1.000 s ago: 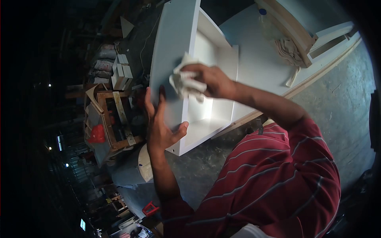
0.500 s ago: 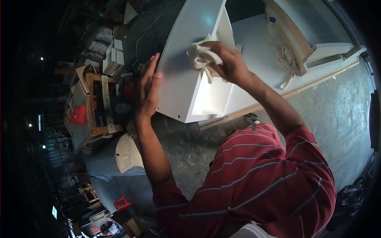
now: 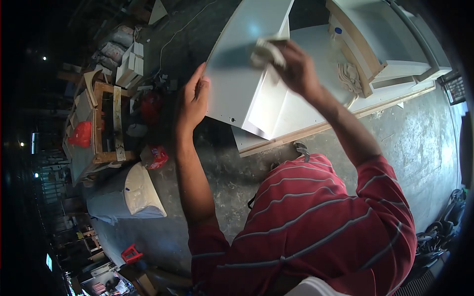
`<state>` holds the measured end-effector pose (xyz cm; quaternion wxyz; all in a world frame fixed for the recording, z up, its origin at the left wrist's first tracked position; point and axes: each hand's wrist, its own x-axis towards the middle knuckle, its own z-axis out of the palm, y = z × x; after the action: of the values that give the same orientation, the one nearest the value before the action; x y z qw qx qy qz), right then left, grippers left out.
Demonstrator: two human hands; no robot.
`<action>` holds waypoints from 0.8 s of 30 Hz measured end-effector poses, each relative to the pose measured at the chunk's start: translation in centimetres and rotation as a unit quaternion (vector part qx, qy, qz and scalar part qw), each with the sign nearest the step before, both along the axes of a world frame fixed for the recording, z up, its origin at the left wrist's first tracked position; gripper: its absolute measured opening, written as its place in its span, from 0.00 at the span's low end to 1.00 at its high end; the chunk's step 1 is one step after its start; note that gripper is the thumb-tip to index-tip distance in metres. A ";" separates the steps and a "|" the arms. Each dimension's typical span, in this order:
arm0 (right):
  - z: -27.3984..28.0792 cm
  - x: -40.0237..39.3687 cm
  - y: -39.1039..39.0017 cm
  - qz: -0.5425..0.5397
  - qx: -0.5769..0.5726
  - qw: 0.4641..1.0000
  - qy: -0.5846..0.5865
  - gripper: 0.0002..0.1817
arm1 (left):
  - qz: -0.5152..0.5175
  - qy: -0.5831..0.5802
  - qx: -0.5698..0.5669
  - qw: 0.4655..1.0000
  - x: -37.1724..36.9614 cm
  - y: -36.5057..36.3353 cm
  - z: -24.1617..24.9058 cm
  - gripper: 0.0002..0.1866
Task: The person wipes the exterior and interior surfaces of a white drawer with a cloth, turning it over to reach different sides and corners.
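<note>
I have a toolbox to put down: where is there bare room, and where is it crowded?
The most room: concrete floor at right, between white board and striped shirt. Less: the board between the white box and the cloth bundle. Crowded: the box's edge, by the right hand; the bundle and bottle, near the wood-edged unit.

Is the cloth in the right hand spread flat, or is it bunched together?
Bunched together: the cloth shows as a compact, somewhat blurred wad in the right hand.
</note>
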<state>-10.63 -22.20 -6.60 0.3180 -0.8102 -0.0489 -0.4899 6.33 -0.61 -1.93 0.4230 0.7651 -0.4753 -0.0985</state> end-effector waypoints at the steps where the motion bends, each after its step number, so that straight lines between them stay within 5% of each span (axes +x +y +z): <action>1: -0.3 -0.5 2.0 0.011 0.006 1.000 -0.024 0.23 | 0.007 0.008 0.008 1.000 0.1 0.0 -0.1 0.24; 6: -1.2 -1.0 2.5 0.063 -0.036 0.997 -0.010 0.25 | 0.006 -0.039 -0.019 0.999 0.6 0.0 -1.2 0.24; 7: -2.1 -0.1 1.2 0.206 0.361 0.906 0.078 0.22 | 0.012 -0.012 0.000 1.000 0.3 -0.1 -0.6 0.24; 8: -1.7 0.3 -0.9 0.065 0.188 0.979 0.041 0.23 | 0.017 0.015 0.021 1.000 0.1 0.0 -0.2 0.23; 9: -1.0 0.5 -2.2 -0.080 0.004 0.997 0.001 0.23 | 0.019 0.014 0.019 1.000 0.1 0.0 -0.3 0.23; 12: -1.2 -0.1 -0.3 -0.019 -0.024 0.999 0.031 0.24 | 0.013 -0.012 -0.009 1.000 0.3 -0.2 -0.6 0.23; 13: -1.6 -1.2 1.7 0.142 0.240 0.952 0.123 0.26 | 0.014 -0.021 -0.005 1.000 0.4 -0.2 -0.9 0.23; 15: 0.2 -2.9 4.0 0.058 -0.099 0.991 0.063 0.28 | 0.016 -0.029 -0.001 0.999 0.4 -0.2 -0.9 0.23; 19: 0.3 -1.4 -0.4 -0.046 -0.022 0.993 0.103 0.28 | 0.017 -0.005 -0.006 1.000 0.5 -0.3 -1.0 0.23; 20: 0.3 -1.3 -0.9 -0.048 -0.039 0.990 0.123 0.21 | 0.019 -0.010 -0.010 1.000 0.6 -0.2 -1.2 0.23; 24: -0.3 -2.2 3.8 0.070 -0.065 0.995 0.029 0.20 | 0.026 0.019 0.000 0.999 0.5 -0.3 -1.1 0.24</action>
<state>-12.84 -18.40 -6.91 0.2999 -0.8376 -0.1280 -0.4382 6.87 -0.89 -3.02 0.4346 0.7751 -0.4472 -0.1020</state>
